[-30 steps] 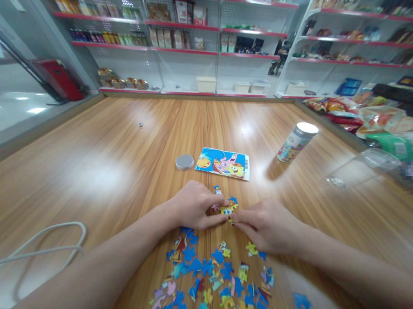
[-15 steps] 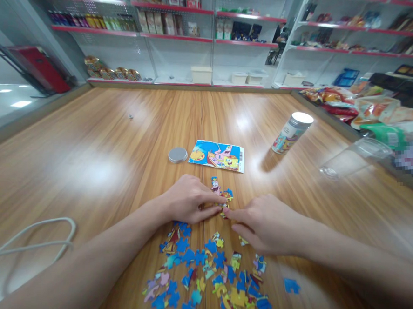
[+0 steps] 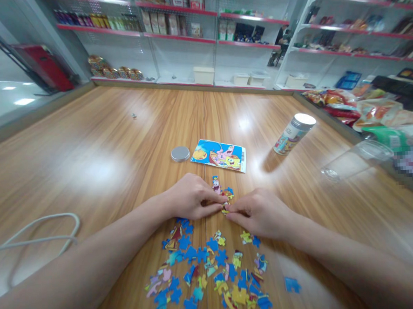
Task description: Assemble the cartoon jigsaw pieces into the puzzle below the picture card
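Small jigsaw puzzle pieces [image 3: 216, 185], some touching one another, form a little cluster on the wooden table [image 3: 96, 133]. My left hand [image 3: 195, 197] reaches in from the left, its thumb and finger closed on the cluster's lower part. From the right, my right hand [image 3: 261, 212] pinches a yellowish puzzle piece [image 3: 225, 212] at the cluster's bottom edge; fingertips hide most of it. Many loose pieces [image 3: 202, 255], mostly blue and yellow, lie spread below the hands. Beyond the cluster rests a cartoon picture card [image 3: 218, 156].
Left of the card lies a round metal lid [image 3: 180, 153]. A printed canister [image 3: 294, 133] stands to the right, near a clear plastic container [image 3: 357, 159]. A white cable [image 3: 71, 223] loops at the left. Snack bags [image 3: 339, 104] and shelves [image 3: 181, 35] are farther back.
My right hand has shifted slightly up, and its thumb has closed toward the index finger at the piece. Yellow and blue pieces below it are uncovered. My left hand stays at the cluster.
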Tool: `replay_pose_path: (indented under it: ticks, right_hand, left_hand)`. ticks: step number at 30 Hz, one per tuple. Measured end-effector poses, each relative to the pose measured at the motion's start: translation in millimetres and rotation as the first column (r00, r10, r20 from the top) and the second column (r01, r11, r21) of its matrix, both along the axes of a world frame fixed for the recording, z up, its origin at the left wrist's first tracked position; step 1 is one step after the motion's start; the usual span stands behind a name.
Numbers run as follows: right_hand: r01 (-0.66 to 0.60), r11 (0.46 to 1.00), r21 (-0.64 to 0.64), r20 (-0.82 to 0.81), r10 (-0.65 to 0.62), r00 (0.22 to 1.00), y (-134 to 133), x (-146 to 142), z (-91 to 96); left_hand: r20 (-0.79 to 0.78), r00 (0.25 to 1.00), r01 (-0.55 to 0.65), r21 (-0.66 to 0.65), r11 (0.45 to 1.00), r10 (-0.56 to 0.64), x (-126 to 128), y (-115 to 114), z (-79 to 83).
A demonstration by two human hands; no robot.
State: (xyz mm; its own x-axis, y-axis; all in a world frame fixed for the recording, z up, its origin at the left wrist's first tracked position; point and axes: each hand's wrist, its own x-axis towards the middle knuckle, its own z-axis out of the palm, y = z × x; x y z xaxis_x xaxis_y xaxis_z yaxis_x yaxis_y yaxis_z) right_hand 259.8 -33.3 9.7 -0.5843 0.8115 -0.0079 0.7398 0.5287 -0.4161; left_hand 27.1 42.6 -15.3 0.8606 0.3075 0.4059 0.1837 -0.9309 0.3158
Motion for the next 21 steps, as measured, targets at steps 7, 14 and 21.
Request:
replay_pose_path:
  ticks: [7, 14, 21]
  right_hand:
    - [-0.037, 0.998, 0.043, -0.067, 0.04, 0.997, 4, 4, -10.8]
    - [-0.138, 0.969, 0.207, -0.097, 0.161, 0.982, 5, 7, -15.8]
    - [-0.172, 0.936, 0.308, -0.116, 0.216, 0.969, 4, 7, -16.8]
  left_hand:
    - [0.001, 1.0, -0.002, -0.019, 1.0, 0.002, -1, 2, -1.9]
    - [-0.009, 1.0, -0.008, -0.021, 1.0, 0.008, -1, 1, -0.7]
    - [-0.011, 1.0, -0.015, -0.016, 1.0, 0.015, -1, 1, -0.7]
